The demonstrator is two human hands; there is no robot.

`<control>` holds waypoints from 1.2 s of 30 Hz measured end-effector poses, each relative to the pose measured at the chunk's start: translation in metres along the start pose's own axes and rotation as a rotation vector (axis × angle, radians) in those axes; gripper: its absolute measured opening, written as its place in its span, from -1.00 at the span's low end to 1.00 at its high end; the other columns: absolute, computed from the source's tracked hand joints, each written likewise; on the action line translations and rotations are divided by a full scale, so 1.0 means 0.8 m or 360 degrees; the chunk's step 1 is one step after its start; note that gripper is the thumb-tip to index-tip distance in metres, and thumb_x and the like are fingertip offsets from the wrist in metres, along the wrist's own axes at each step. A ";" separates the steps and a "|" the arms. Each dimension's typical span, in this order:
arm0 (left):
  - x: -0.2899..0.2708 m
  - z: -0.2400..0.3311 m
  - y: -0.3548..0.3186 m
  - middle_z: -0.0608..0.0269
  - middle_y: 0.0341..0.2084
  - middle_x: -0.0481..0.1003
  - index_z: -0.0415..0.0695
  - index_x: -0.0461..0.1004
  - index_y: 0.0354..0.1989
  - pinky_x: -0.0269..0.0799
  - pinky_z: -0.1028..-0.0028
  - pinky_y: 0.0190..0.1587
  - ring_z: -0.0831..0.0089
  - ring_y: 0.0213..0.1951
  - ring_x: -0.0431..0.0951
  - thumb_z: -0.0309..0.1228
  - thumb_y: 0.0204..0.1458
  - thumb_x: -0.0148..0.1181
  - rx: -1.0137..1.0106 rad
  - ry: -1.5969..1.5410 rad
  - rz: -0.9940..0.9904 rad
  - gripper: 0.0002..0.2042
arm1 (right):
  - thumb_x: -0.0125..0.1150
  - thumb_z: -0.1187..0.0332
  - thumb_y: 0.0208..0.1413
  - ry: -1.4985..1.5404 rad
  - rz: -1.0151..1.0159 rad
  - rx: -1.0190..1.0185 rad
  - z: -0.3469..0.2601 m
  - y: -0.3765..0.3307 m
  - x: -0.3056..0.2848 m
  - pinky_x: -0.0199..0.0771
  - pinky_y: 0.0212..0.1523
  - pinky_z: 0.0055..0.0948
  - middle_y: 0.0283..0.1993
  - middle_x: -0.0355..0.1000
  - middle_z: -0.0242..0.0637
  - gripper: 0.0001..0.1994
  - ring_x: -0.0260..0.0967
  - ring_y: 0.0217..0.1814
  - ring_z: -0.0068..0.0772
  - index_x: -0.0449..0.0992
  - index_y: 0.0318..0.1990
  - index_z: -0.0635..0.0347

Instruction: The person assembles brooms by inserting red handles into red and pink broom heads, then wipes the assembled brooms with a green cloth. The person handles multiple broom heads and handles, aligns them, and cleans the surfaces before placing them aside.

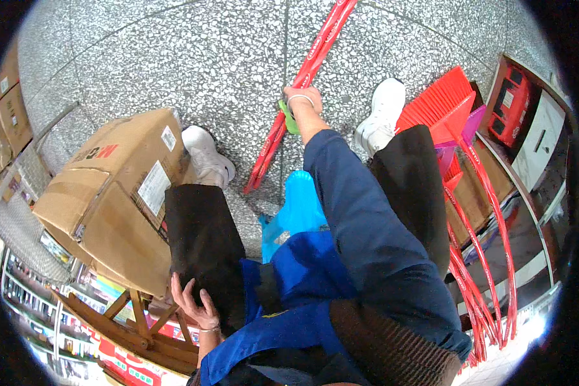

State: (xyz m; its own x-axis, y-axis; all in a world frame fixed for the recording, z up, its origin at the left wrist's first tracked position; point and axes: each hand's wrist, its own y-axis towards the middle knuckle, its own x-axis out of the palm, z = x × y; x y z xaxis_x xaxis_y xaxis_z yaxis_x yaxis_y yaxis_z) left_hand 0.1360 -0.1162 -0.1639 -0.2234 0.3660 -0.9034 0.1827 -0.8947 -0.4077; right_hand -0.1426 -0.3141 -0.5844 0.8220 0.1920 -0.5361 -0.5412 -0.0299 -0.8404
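My right hand [307, 101] is closed around a few long red handles [316, 55], like broom handles, held slantwise over the speckled floor. Their lower ends lie close to the floor between my feet. A bright green piece [291, 119] shows against the handles, just under the hand; its kind cannot be made out. My left hand [197, 307] is empty, its fingers apart, resting by my left thigh. Beside that leg stands a large brown cardboard box [119, 193]. Between my legs, a light blue plastic thing [297, 206] is partly hidden by my blue apron [309, 264].
Red brooms [439, 106] with long red handles [489, 225] lean close to my right leg. A purple piece [473, 122] shows among them. Beyond is a cabinet [537, 138]. On the left are a wooden folding chair [132, 338], a metal-framed mesh rack [29, 212] and more boxes [13, 116].
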 end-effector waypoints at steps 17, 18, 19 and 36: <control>0.002 0.006 -0.019 -0.08 0.13 0.31 -0.20 0.47 -0.17 0.09 0.10 0.21 -0.03 0.14 0.28 -0.38 -0.07 0.10 0.0178 -0.0161 0.0124 -0.73 | 0.34 0.25 -0.31 0.0276 -0.0171 -0.0821 0.110 -0.080 -0.089 0.51 -0.32 -0.36 -0.47 0.55 -0.24 -0.73 0.52 -0.42 -0.33 0.55 -0.41 0.17; 0.005 0.004 -0.022 -0.06 0.13 0.32 -0.19 0.47 -0.16 0.10 0.10 0.20 -0.02 0.13 0.29 -0.39 -0.08 0.11 0.0216 -0.0174 0.0143 -0.72 | 0.33 0.20 -0.30 0.0282 -0.0207 -0.0877 0.116 -0.104 -0.103 0.51 -0.30 -0.36 -0.50 0.55 -0.27 -0.71 0.53 -0.41 -0.35 0.56 -0.38 0.13; 0.007 0.001 -0.028 -0.04 0.12 0.33 -0.19 0.46 -0.16 0.10 0.10 0.20 -0.01 0.13 0.29 -0.39 -0.09 0.11 0.0203 -0.0153 0.0144 -0.71 | 0.32 0.19 -0.29 0.0253 -0.0180 -0.0918 0.121 -0.130 -0.114 0.50 -0.31 -0.36 -0.50 0.55 -0.28 -0.71 0.53 -0.41 -0.33 0.56 -0.37 0.10; -0.270 0.267 -0.134 -0.08 0.29 0.00 -0.22 -0.26 0.37 0.02 0.18 0.30 0.13 0.31 0.08 -0.28 -0.31 0.50 0.1552 -0.1685 0.0702 0.14 | 0.36 0.13 -0.37 0.0119 0.0598 -0.2239 0.293 -0.520 -0.268 0.46 -0.33 -0.09 -0.49 0.44 -0.28 -0.72 0.40 -0.35 -0.09 0.51 -0.40 -0.12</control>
State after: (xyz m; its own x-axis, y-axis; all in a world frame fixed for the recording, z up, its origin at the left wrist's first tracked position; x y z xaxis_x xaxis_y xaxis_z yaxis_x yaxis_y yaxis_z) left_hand -0.0395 -0.1541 0.1031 -0.9683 0.0615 -0.2422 -0.1776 -0.8511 0.4940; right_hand -0.1356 -0.1132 -0.1014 0.7049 -0.0927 -0.7032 -0.1407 -0.9900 -0.0105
